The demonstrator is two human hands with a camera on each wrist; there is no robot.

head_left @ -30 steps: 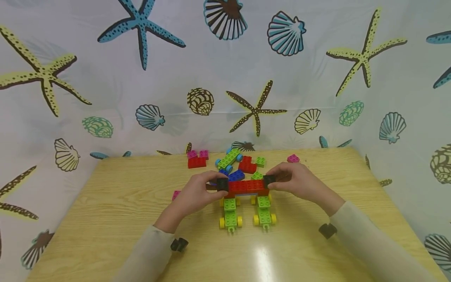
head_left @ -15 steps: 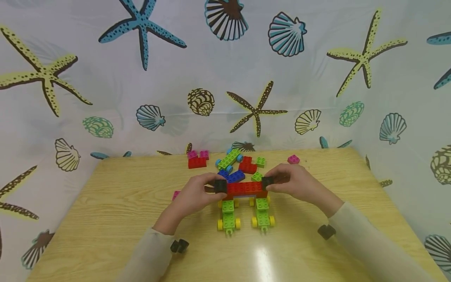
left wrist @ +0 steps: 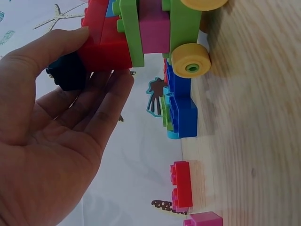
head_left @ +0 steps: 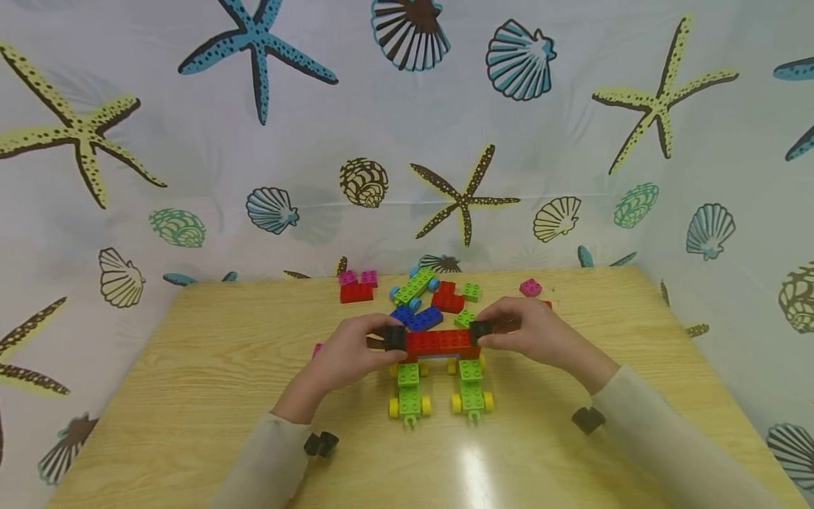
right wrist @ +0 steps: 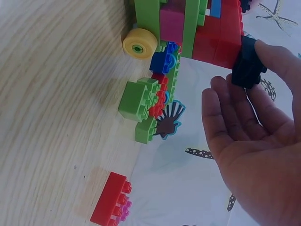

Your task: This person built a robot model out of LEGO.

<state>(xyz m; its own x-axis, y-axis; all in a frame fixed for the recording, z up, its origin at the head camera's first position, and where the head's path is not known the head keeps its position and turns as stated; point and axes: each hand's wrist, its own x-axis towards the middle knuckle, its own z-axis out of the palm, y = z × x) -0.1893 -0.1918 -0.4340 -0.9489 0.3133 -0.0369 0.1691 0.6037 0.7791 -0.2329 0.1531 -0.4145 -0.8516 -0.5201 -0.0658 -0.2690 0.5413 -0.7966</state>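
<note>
A toy-brick vehicle (head_left: 441, 342) stands on the table, its red bricks bridging two lime-green wheeled bases (head_left: 409, 401) with yellow wheels. Black bricks sit at both ends of the red row, one at the left (head_left: 395, 338) and one at the right (head_left: 480, 329). My left hand (head_left: 346, 353) holds the left end between thumb and fingers, round the black brick. At the opposite end my right hand (head_left: 531, 329) grips the same way. Between green pieces lower down, the left wrist view shows a magenta brick (left wrist: 155, 28); the red row hides it from the head camera.
Behind the vehicle lie loose pieces: a blue brick (head_left: 425, 319), red bricks (head_left: 447, 300), small green bricks and a green car base (head_left: 414, 286) with blue wheels. Red and pink bricks (head_left: 356, 292) are at the back left, a pink one (head_left: 531, 287) at the back right. A patterned cloth (head_left: 305, 233) hangs behind the table (head_left: 210, 382).
The vehicle has shifted slightly left and a little nearer to me, with both hands moving along on its ends. The loose bricks have stayed put.
</note>
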